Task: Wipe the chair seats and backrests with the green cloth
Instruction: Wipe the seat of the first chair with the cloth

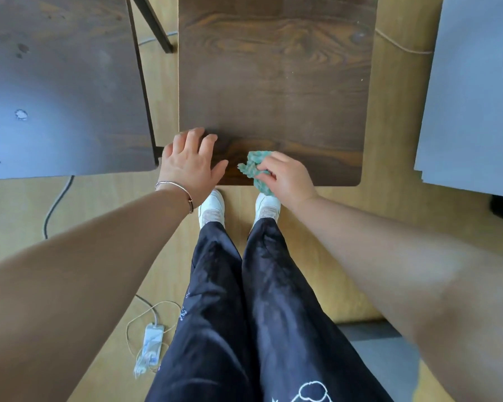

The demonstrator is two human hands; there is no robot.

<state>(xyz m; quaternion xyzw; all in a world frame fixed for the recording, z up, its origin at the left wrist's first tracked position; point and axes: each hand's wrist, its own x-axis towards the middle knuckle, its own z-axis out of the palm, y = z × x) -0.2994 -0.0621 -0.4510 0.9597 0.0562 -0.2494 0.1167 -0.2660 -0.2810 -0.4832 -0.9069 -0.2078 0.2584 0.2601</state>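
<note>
Stands facing chair seat (273, 82) — dark wood-grain, rounded corners, seen from straight above. Presses left hand (190, 163) flat on seat's near-left corner, fingers straight and spread, thumb out toward ctr; holds nothing w/ it. Grips green cloth (254, 166) in right hand (286, 178), fingers curled over the bunched fabric, knuckles up. Has cloth crumpled on seat's near edge, a bit left of ctr, just beside left thumb but apart from it; lets a bit of it hang past the edge under the palm.

Wears thin metal bracelet (177, 190) on left wrist, dark trousers (244, 300) w/ white line drawings, white shoes (212, 208) w/ toes up against seat's near edge in this view.

Left of seat: second dark glossy panel (64, 82), bluish glare across it, small pale chip nr its left side; black metal leg (154, 24) btwn it and seat at top. Right of seat: pale grey panel (471, 97), washed out by glare — chair or counter, can't tell. Below all: yellowish wood floor (389, 126). On floor, lower left: phone (152, 342) w/ white cable looped round it; black cable (55, 204) running out from under left panel; thin white cord (401, 46) at upper right.
</note>
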